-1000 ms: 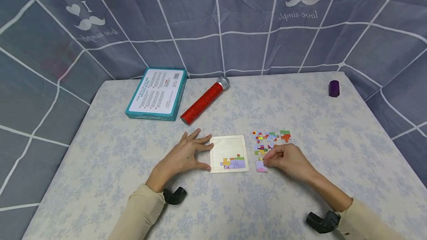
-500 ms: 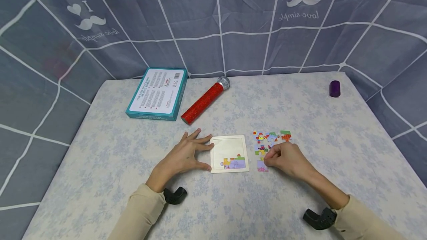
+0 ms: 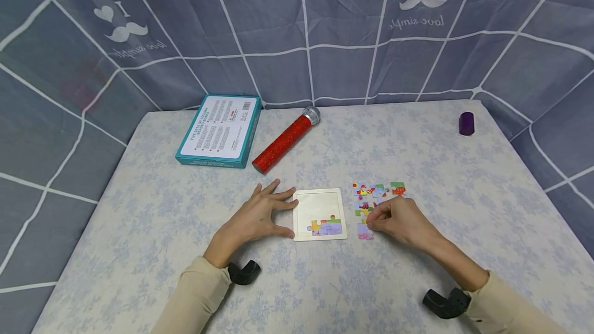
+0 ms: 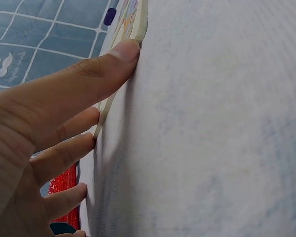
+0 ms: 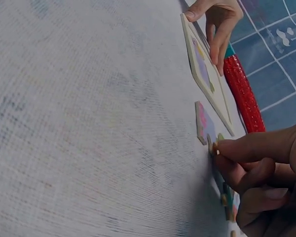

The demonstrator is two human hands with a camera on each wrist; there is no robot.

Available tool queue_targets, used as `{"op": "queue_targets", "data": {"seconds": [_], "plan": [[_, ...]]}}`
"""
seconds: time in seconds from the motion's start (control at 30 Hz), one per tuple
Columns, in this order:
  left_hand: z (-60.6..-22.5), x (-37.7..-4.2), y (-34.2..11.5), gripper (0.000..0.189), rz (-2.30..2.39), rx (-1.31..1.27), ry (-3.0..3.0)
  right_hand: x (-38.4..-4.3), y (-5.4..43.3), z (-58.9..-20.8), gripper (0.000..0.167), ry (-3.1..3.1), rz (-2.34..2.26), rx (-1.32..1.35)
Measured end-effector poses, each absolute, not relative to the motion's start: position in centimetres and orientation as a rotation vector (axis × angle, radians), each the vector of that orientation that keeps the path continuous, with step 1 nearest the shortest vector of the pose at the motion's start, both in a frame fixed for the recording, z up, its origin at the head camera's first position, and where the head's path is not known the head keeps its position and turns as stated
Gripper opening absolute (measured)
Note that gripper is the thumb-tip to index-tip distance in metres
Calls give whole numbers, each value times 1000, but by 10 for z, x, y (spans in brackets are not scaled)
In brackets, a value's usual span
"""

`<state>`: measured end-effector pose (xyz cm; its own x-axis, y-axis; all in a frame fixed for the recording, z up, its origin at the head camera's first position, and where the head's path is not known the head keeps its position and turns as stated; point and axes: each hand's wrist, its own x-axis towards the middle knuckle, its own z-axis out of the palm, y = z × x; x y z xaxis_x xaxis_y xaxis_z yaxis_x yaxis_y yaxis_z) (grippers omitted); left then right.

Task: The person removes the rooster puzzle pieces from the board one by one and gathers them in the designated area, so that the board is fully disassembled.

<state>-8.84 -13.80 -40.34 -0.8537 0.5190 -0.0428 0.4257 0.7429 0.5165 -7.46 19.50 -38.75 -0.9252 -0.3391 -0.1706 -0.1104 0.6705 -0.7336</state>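
Note:
My left hand [image 3: 260,213], fingers spread, touches the left edge of a square wooden puzzle tray [image 3: 320,193]. Its thumb [image 4: 123,52] rests at the tray's near corner. A few joined puzzle pieces [image 3: 327,227], yellow and lilac, lie in the tray's lower right. To the right of the tray, my right hand [image 3: 402,223] pinches a small puzzle piece [image 5: 216,148] between thumb and index finger, mostly hidden by the fingertips. Just beside them lies a lilac-and-pink puzzle piece [image 3: 365,231] on the table. Several loose pieces [image 3: 364,190] lie beyond the right hand, partly covered by it.
A red glittery microphone [image 3: 284,143] lies behind the tray. Left of it is a teal-edged box [image 3: 217,127] with a printed white face. A small purple cylinder [image 3: 466,123] stands at the far right, near the grey-blue curtain [image 3: 343,73] that surrounds the table.
The right hand has shifted only slightly, its fingertips staying beside the lilac-and-pink piece. That piece has turned a little straighter. The left hand stays at the tray's edge.

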Motion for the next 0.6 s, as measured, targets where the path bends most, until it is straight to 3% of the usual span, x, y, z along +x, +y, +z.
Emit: {"op": "queue_targets", "data": {"seconds": [0.2, 0.6], "plan": [[-403, -89, -138, 75, 753, 773, 2763, -78, 189, -385, 0, 2634, -1154, -409], [-403, -88, -138, 75, 753, 754, 2758, -81, 139, -395, 16, 2542, -1228, -791]]}}
